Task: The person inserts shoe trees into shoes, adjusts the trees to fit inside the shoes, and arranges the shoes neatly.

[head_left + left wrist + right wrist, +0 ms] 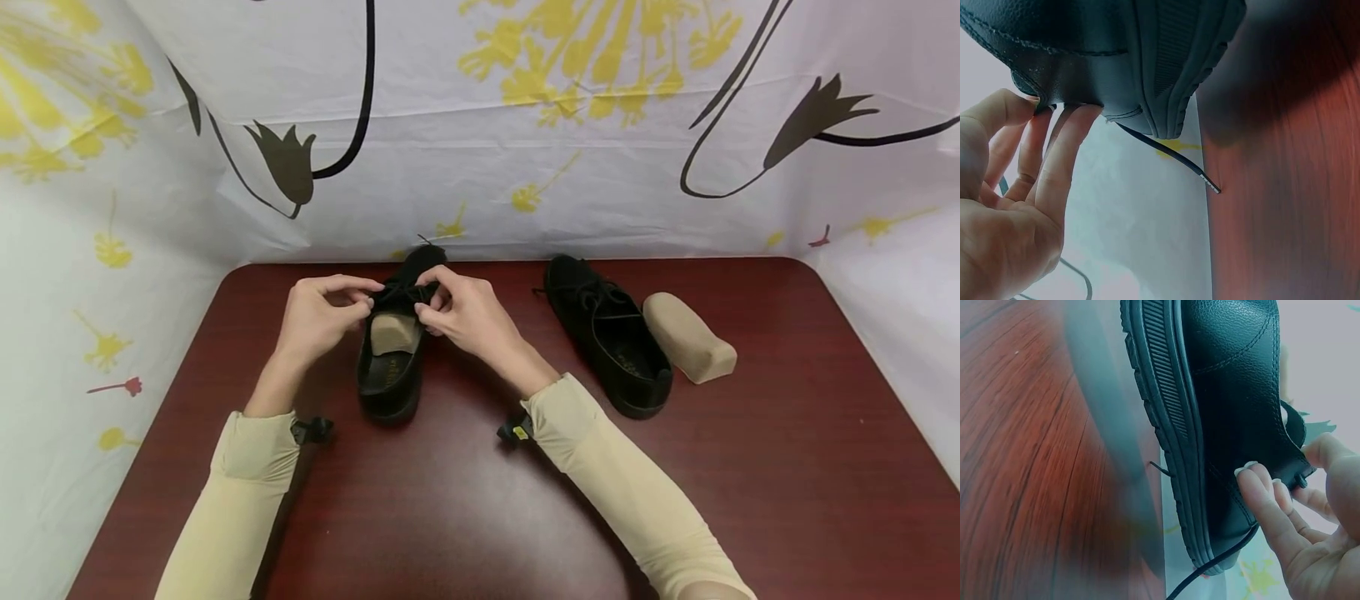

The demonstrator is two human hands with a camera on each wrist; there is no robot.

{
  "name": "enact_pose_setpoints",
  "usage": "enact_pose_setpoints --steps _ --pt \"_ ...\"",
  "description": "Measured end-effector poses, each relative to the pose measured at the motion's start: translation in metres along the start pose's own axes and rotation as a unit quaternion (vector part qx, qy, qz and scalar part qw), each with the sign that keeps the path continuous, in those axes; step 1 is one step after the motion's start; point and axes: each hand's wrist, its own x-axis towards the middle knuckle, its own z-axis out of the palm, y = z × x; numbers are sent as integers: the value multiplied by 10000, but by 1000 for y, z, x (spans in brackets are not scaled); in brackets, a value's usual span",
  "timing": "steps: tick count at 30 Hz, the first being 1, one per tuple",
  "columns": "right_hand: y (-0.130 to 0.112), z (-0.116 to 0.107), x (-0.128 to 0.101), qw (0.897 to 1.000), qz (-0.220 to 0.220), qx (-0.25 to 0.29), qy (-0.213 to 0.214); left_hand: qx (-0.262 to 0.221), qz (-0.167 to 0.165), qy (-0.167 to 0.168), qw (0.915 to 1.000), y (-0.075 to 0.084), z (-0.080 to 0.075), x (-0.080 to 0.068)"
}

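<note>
On the table's left half stands a black lace-up shoe (388,407), toe pointing away from me. A beige shoe insert (394,334) sits in its opening, partly hidden under the tongue area. From the left, my left hand (318,317) pinches the flap edge by the laces between thumb and fingers. My right hand (474,313) pinches the opposite flap edge, its other fingers against the shoe's side. In the left wrist view a loose lace (1175,161) trails from the shoe. Another lace end (1222,556) hangs in the right wrist view.
A second black shoe (633,392) stands to the right, its opening facing me. Beside it lies another beige insert (684,335). The dark red table (795,467) ends at a white patterned cloth (480,192) behind. Cameras are strapped at both wrists.
</note>
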Motion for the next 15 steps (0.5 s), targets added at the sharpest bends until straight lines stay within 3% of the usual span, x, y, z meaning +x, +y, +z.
enact_pose_setpoints --steps 15 --pt "-11 18 14 9996 55 4 -271 184 -211 173 9995 -10 -22 -6"
